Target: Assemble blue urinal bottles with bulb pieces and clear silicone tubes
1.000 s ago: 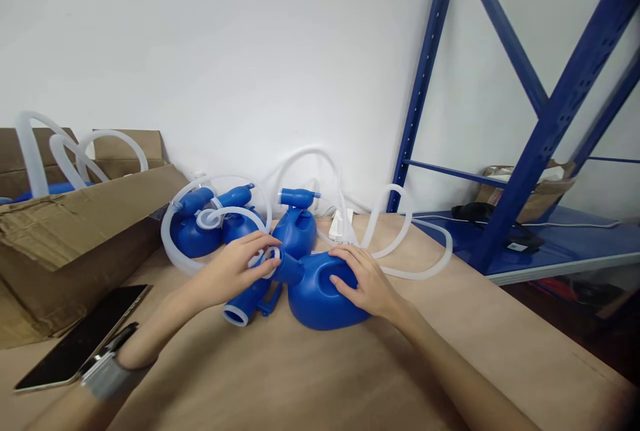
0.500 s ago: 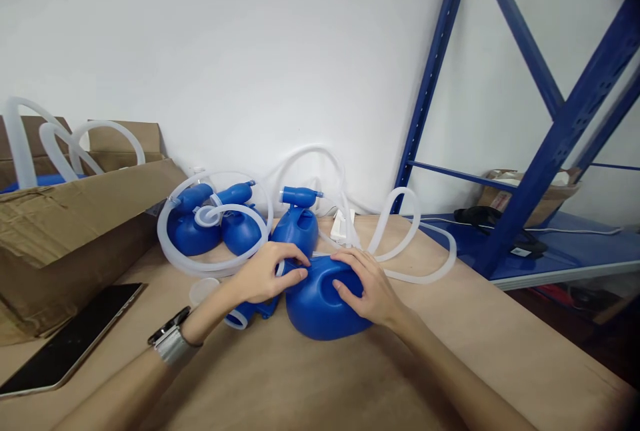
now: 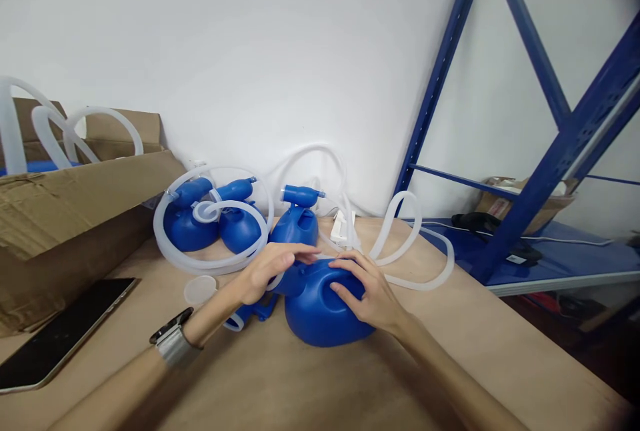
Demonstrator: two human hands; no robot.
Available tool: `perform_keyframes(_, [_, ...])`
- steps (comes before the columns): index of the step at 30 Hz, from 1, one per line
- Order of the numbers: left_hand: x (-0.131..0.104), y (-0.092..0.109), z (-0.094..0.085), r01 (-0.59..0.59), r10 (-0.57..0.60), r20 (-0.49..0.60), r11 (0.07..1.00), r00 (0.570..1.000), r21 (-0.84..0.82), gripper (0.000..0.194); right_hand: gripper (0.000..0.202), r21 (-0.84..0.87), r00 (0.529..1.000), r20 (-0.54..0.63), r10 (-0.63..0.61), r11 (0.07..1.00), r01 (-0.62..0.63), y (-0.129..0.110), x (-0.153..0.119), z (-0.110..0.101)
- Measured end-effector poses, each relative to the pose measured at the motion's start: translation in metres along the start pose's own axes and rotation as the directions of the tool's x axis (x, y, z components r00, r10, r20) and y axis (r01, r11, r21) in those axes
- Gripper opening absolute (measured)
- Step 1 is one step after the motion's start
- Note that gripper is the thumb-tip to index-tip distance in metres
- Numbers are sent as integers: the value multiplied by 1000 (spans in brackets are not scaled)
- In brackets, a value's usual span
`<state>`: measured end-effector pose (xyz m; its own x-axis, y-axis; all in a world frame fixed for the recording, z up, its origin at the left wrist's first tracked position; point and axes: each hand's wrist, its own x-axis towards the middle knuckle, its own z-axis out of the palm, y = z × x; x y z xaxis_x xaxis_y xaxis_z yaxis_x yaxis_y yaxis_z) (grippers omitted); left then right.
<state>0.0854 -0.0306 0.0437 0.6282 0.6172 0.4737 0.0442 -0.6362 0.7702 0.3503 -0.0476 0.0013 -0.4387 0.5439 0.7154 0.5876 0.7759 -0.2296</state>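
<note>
A blue plastic urinal bottle [image 3: 320, 324] lies on the table before me, its neck pointing left. My right hand [image 3: 367, 287] grips its handle, thumb in the recess and fingers over the top. My left hand [image 3: 273, 267] is open, fingers stretched out over the bottle's neck, which it partly hides. Just below the left hand is a blue tubular piece [image 3: 245, 314] with a white rim. A round white translucent cap [image 3: 200, 289] lies beside my left wrist.
Behind stand more blue urinal bottles [image 3: 187, 231] with clear hoses [image 3: 165, 244] coiled around them. A cardboard box [image 3: 95, 197] with hoses and a black tablet [image 3: 65, 331] are at left. Blue metal shelving [image 3: 440, 77] rises at right, beyond a loose hose [image 3: 445, 251].
My left hand's fingers have straightened and lifted from their curl around the bottle's neck. My right hand stays on the handle. The view has shifted slightly.
</note>
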Motion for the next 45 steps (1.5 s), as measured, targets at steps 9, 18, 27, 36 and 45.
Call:
perform_keyframes(9, [-6, 16, 7, -153, 156, 35, 849, 987, 505, 75, 28, 28, 999, 22, 35, 999, -36, 2, 2, -1])
perform_keyframes(18, [-2, 0, 5, -11, 9, -65, 1000, 998, -22, 76, 34, 12, 967, 166, 193, 980, -197, -2, 15, -4])
perform_keyframes(27, [25, 6, 3, 503, -524, -85, 844, 848, -189, 80, 36, 39, 954, 218, 207, 975, -220, 2, 20, -6])
perform_keyframes(36, [28, -8, 16, 474, -447, -315, 881, 837, 8, 64, 39, -4, 943, 218, 251, 967, -256, 2, 19, -4])
perform_keyframes(45, [25, 2, 20, 354, -373, -398, 927, 838, -123, 61, 39, -20, 944, 214, 251, 967, -252, 1, 19, -5])
